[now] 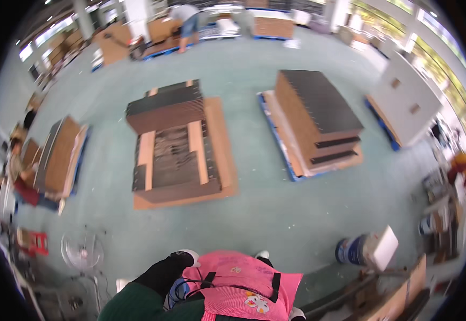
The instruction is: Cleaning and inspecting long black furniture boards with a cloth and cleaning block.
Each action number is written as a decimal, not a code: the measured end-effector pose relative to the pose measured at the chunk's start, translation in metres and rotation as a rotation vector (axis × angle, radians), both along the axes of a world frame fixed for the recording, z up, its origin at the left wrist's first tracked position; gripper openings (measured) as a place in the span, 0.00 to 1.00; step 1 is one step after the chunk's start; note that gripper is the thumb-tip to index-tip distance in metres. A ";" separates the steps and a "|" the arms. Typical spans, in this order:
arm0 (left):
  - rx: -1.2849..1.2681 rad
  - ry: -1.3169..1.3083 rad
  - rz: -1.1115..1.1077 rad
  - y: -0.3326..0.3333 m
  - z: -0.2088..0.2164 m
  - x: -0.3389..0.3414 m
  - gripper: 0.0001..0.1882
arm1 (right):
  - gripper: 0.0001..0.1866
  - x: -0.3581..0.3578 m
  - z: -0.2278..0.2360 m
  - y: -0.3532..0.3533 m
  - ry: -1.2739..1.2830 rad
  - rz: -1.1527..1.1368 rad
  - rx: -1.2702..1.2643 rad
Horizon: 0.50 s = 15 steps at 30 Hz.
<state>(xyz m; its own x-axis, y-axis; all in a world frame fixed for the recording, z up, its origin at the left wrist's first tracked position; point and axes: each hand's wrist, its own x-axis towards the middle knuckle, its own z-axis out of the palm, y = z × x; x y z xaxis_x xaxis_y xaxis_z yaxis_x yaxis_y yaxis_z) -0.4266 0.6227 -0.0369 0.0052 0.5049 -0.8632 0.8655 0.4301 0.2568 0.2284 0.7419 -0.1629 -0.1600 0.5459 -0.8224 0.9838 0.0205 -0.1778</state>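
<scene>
My left hand [191,258], in a white glove below a black sleeve cover, hangs beside the pink apron [235,267]. Its fingers are too blurred and partly hidden to read, and nothing shows clearly in it. At the lower edge, right of the apron, a small white-and-black patch looks like my right hand [297,314]; its fingers are out of sight. Dark cables [182,289] loop between my left arm and the apron. A white shoe tip [263,255] pokes out past the apron's far edge.
Ahead stand a stack of dark panels [176,179] on brown board and another panel stack [318,101] on a blue pallet. A fan [83,251] is at left, a bucket [353,250] at right. One person [24,174] works far left, another [187,21] at the back.
</scene>
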 end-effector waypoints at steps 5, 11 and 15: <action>-0.171 0.065 0.256 -0.034 -0.021 0.020 0.24 | 0.25 -0.098 0.002 0.128 0.035 0.289 -0.042; -0.072 0.225 0.561 -0.018 -0.039 0.049 0.20 | 0.22 -0.229 -0.015 0.330 -0.138 1.027 -0.096; -0.109 0.320 0.714 -0.002 -0.004 0.062 0.18 | 0.17 -0.383 -0.008 0.432 -0.208 1.206 0.137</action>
<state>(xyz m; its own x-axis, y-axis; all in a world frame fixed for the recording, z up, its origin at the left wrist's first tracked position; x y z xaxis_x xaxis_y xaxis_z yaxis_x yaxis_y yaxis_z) -0.3646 0.6202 -0.0404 -0.5455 0.2046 -0.8128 0.3952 0.9180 -0.0341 -0.1547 1.1742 -0.1712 -0.4946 0.2236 -0.8399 0.3318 0.9417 0.0553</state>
